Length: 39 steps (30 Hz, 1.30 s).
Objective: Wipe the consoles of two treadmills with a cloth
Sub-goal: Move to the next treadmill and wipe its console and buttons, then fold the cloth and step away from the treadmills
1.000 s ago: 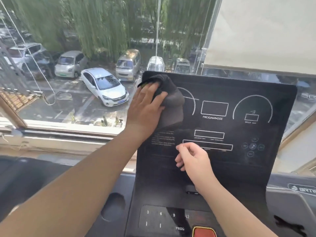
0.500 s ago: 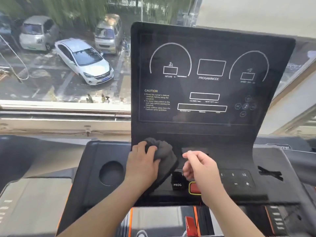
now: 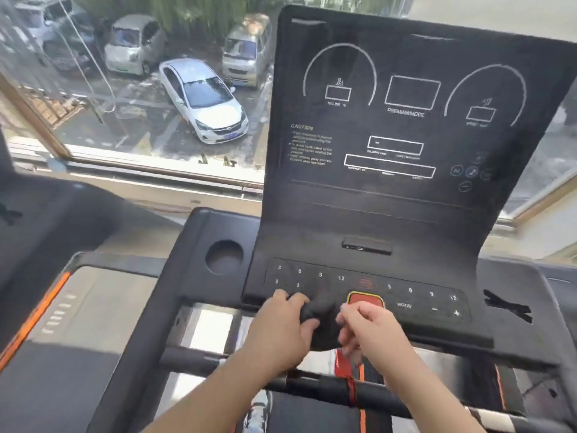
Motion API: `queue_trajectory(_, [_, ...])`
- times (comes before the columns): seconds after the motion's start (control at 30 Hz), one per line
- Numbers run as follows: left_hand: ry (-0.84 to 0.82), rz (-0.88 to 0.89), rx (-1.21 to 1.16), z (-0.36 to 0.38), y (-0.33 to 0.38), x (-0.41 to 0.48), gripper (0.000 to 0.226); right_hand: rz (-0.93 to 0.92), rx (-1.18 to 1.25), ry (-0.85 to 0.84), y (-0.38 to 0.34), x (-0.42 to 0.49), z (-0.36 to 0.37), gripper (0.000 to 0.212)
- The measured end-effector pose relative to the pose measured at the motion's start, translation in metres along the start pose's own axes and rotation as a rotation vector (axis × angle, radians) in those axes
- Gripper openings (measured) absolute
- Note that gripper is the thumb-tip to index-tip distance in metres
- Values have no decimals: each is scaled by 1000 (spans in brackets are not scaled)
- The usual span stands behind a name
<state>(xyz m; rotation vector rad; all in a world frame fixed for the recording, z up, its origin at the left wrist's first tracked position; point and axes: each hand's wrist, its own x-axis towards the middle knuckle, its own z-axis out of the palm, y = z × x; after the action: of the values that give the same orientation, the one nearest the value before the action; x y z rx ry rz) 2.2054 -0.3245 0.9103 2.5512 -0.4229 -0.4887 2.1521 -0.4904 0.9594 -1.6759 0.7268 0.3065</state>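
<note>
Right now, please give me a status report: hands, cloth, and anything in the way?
Left hand grips the cloth at the console front edge. Right hand beside it, fingers curled, grip unclear. Red button just behind the cloth.

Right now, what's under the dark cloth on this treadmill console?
The cloth, gripped by the left hand, lies over the front edge of the console, just left of the red button. Only black panel shows around it; any keypad markings beneath are covered.
</note>
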Motion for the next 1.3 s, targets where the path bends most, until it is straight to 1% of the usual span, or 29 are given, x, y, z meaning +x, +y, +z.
queue_trajectory(0.07, [21, -145, -251, -1, -8, -27, 27, 21, -85, -129, 8, -7, 4, 37])
queue_trajectory(0.13, [121, -247, -465, 0, -13, -63, 20, 9, -164, -241, 16, -16, 10, 43])
queue_trajectory(0.2, [249, -335, -651, 2, -10, -105, 9, -8, -197, -340, 22, -29, 19, 43])
queue_trajectory(0.27, [372, -421, -854, 9, -4, -150, 14, -51, -203, -447, 31, -45, 30, 41])
queue_trajectory(0.3, [436, -456, -925, 14, -1, -173, 17, -89, -212, -506, 36, -54, 36, 44])
queue_trajectory(0.37, [559, -510, -1002, 24, 5, -218, 13, -161, -227, -632, 46, -75, 52, 52])
queue_trajectory(0.43, [650, -553, -1066, 34, 10, -263, 17, -207, -212, -736, 57, -101, 72, 57])
queue_trajectory(0.5, [734, -568, -1142, 40, 13, -306, 20, -188, -219, -861, 68, -127, 93, 64])
queue_trajectory(0.6, [867, -584, -1238, 56, 11, -367, 21, -142, -294, -1117, 87, -160, 122, 49])
queue_trajectory(0.67, [961, -589, -1337, 71, 10, -410, 17, -151, -371, -1221, 101, -187, 144, 51])
queue_trajectory(0.7, [1009, -599, -1397, 79, 10, -431, 17, -173, -422, -1253, 108, -204, 156, 52])
queue_trajectory(0.77, [1110, -639, -1478, 98, 8, -474, 26, -250, -541, -1329, 123, -246, 182, 48])
queue_trajectory(0.87, [1280, -760, -1445, 132, 6, -545, 38, -377, -729, -1463, 159, -326, 218, 38])
queue_trajectory(0.93, [1434, -852, -1434, 161, 7, -598, 36, -435, -808, -1562, 193, -384, 236, 34])
queue_trajectory(0.97, [1528, -892, -1458, 176, 8, -626, 35, -452, -831, -1604, 210, -412, 244, 36])
queue_trajectory(1.03, [1715, -929, -1531, 210, 11, -680, 39, -422, -862, -1694, 244, -468, 258, 35])
queue_trajectory(1.1, [1885, -961, -1589, 245, 13, -732, 53, -324, -886, -1807, 276, -520, 268, 27])
queue_trajectory(1.17, [2047, -946, -1671, 279, 11, -777, 69, -231, -913, -1910, 305, -566, 276, 29])
queue_trajectory(1.23, [2145, -934, -1750, 310, 8, -817, 81, -173, -937, -1984, 333, -609, 285, 31])
queue_trajectory(1.27, [2161, -935, -1769, 322, 10, -835, 80, -133, -955, -2023, 345, -631, 287, 30])
queue_trajectory(1.3, [2163, -923, -1795, 332, 12, -851, 75, -89, -978, -2059, 358, -650, 291, 29])
